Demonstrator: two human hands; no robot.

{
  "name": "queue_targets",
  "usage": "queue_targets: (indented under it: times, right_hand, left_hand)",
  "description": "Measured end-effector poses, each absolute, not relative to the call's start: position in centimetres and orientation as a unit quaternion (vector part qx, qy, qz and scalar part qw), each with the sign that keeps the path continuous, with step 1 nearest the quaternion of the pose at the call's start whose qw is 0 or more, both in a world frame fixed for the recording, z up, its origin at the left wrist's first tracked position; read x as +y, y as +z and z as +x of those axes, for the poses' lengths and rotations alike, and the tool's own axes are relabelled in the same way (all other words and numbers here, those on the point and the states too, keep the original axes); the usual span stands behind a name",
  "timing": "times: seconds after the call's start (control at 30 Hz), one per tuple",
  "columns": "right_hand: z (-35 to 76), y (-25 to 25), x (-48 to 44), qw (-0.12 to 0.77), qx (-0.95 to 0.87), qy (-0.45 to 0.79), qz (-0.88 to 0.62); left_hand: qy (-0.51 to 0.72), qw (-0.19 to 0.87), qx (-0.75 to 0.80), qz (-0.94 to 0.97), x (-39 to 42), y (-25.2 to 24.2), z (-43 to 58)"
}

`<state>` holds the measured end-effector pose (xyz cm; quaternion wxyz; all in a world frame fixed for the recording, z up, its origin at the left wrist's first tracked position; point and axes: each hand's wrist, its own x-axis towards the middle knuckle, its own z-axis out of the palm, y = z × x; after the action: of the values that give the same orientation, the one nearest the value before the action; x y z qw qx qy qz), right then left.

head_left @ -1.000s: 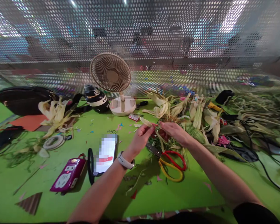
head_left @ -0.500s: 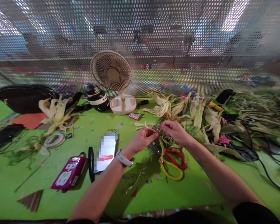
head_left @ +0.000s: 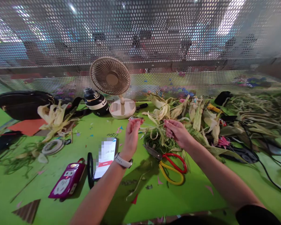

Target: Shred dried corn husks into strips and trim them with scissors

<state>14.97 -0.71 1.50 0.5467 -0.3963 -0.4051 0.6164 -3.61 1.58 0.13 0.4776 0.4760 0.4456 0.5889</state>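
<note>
A thin pale strip of corn husk (head_left: 152, 127) runs between my two hands, above the bench. My left hand (head_left: 131, 135), with a pale watch on its wrist, is closed in a pinch at the strip's left end; its fingertips are partly hidden. At the other end, my right hand (head_left: 178, 132) pinches it between thumb and fingers. Just below lies a tangle of green shredded strands (head_left: 162, 140). Scissors (head_left: 172, 167) with one red and one yellow handle loop rest in front of it, blades slightly apart. Larger dried corn husks (head_left: 162, 107) lie behind my right hand.
On the left are a lit phone (head_left: 106, 157), a purple power strip (head_left: 67, 181), a tape roll (head_left: 52, 147) and a black bag (head_left: 23, 104). A fan (head_left: 112, 79) and bottle (head_left: 96, 103) stand behind. Cables (head_left: 269, 162) and husk piles (head_left: 259, 112) lie right, before a perforated metal screen (head_left: 154, 47).
My hands have moved apart, the left one going left and turning upright. The strip now shows stretched between them. More of the green tangle and the scissors' blades is uncovered.
</note>
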Motion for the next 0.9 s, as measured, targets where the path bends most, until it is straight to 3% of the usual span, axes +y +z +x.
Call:
queue_targets:
  times: [0.07,0.13,0.27,0.47,0.77,0.83,0.9]
  right_hand:
    - [14.9,1.7,-0.8,0.563,-0.379,0.625,-0.385]
    - [14.8,1.8,-0.9,0.572,-0.357,0.639,-0.371]
    - [14.4,1.9,-1.3,0.565,-0.325,0.684,-0.327]
    - [13.2,1.5,-2.0,0.518,-0.321,0.728,-0.314]
    - [13.7,1.0,-1.6,0.48,-0.368,0.688,-0.401]
    - [13.9,0.7,-1.4,0.488,-0.414,0.636,-0.432]
    - [14.1,0.4,-1.2,0.526,-0.487,0.509,-0.476]
  left_hand:
    - [0.642,0.371,0.446,0.501,1.2,0.3,-3.6]
    - [0.632,0.342,0.418,0.556,0.3,0.6,-3.4]
    - [0.514,0.431,0.38,0.637,-1.3,0.5,-2.1]
    - [0.542,0.617,0.377,0.429,-1.3,-0.6,-0.5]
    - [0.578,0.666,0.334,0.332,-1.2,-0.4,-0.6]
    - [0.582,0.66,0.337,0.336,-1.1,-0.4,-0.6]
    - [0.595,0.645,0.347,0.33,-0.9,-0.4,-0.5]
